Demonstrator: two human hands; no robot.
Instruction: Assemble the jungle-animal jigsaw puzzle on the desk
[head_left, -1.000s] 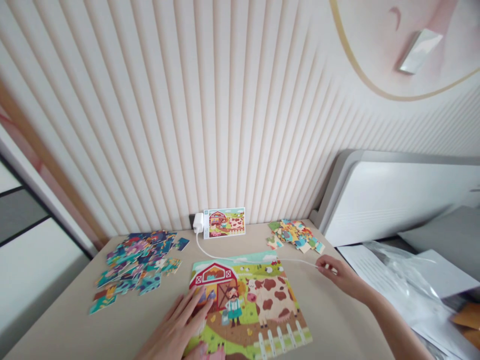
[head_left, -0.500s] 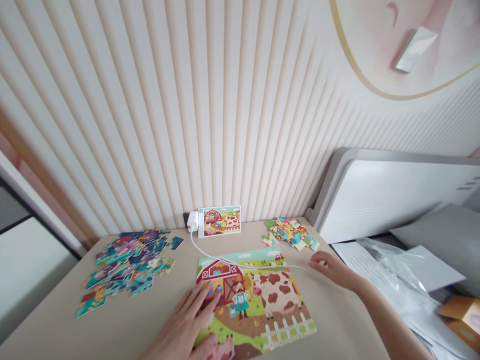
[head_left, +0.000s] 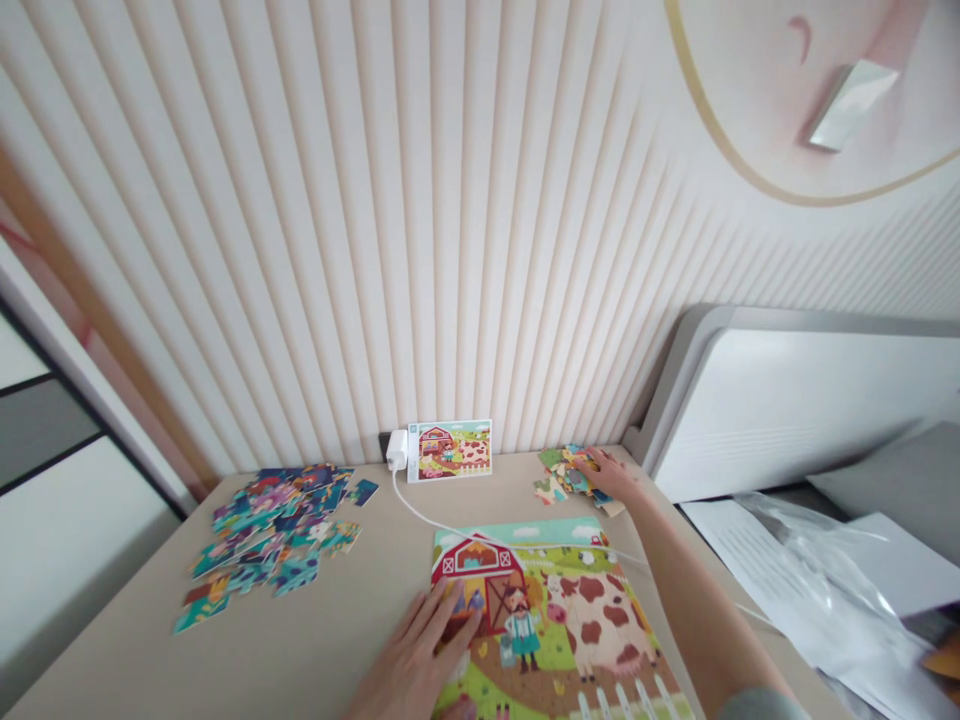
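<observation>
Below the wall [head_left: 442, 220], the table [head_left: 315, 640] holds a farm puzzle [head_left: 559, 640], its left edge under the spread left hand [head_left: 420, 640]; the right hand [head_left: 611, 475], grip unclear, seemingly picks at loose pieces [head_left: 570, 482], next needing a light pinch.

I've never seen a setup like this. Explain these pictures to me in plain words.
There is no machine here: these are a person's bare hands, seen by a camera worn on the head, looking forward and down. The left hand rests on the barn side of a farm puzzle, with a white cable running across its top. The right hand is at a pile of bright pieces; whether it grips one is unclear. At the left of the table lies a darker pile. A card showing the same farm scene stands near the wall, beside a white plug.
</observation>
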